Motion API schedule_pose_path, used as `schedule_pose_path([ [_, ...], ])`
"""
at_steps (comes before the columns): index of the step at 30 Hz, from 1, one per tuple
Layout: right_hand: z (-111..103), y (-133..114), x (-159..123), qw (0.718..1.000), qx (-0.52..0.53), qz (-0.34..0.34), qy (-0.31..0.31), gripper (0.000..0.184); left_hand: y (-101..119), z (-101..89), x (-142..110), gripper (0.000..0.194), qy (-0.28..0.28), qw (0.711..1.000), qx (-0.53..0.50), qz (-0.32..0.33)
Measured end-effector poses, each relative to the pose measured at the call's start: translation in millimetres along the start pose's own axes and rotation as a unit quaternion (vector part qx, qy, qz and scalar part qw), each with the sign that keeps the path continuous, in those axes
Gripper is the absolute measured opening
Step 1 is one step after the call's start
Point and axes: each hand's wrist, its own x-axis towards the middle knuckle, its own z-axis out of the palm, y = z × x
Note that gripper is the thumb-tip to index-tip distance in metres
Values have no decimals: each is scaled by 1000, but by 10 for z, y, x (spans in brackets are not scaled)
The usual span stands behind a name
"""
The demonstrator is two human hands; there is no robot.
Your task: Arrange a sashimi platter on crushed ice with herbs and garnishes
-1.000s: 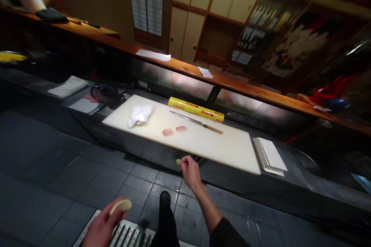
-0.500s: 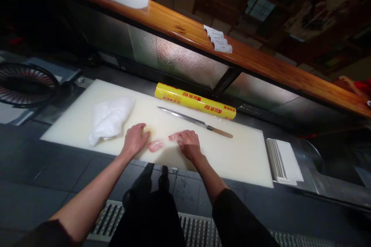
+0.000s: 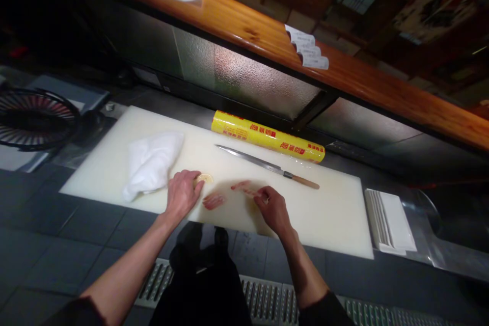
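My left hand (image 3: 182,194) rests on the white cutting board (image 3: 324,214), its fingertips holding the edge of a pale yellow slice (image 3: 204,179). Just right of that lies a pink slice of raw fish (image 3: 214,201). A second pink slice (image 3: 242,187) stretches towards my right hand (image 3: 272,209), whose pinched fingers touch its end and hold a small pale piece (image 3: 266,199). Beyond them lie a long single-edged kitchen knife (image 3: 263,164) with a wooden handle and a yellow roll of cling wrap (image 3: 267,137). A crumpled white cloth (image 3: 153,164) lies left of my left hand.
A stack of white sheets (image 3: 389,225) sits beyond the board's right end. A round fan (image 3: 34,119) stands off to the left. A wooden counter (image 3: 267,35) with papers runs along the far side. Dark floor tiles and a metal drain grate (image 3: 263,300) lie below.
My right hand has drawn back off the far fish slice, moving right and nearer to me. The yellow slice shows more beside my left hand. The whole view has shifted slightly.
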Motion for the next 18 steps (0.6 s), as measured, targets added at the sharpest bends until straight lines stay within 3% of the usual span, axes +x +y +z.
schedule_pose_path([
  [5, -139, 72, -90, 999, 47, 22, -5, 16, 115, -53, 69, 25, -15, 1000, 17, -1],
  [8, -186, 27, -113, 996, 79, 27, -18, 17, 165, -91, 80, 27, -13, 1000, -12, 25],
  [11, -195, -186, -122, 990, 136, 10, -43, 18, 255, -168, 20, 31, -27, 982, -186, -27],
  [12, -186, -287, -123, 986, 156, -5, -57, 18, 304, -204, -18, 33, -44, 956, -281, -68],
  [14, -154, -498, -118, 976, 194, -47, -91, 15, 425, -281, -109, 40, -90, 873, -457, -146],
  [16, -116, -671, -101, 966, 218, -86, -112, 13, 550, -354, -201, 46, -131, 799, -556, -185],
  [18, -87, -771, -73, 964, 219, -102, -107, 11, 653, -411, -271, 46, -151, 745, -615, -210],
])
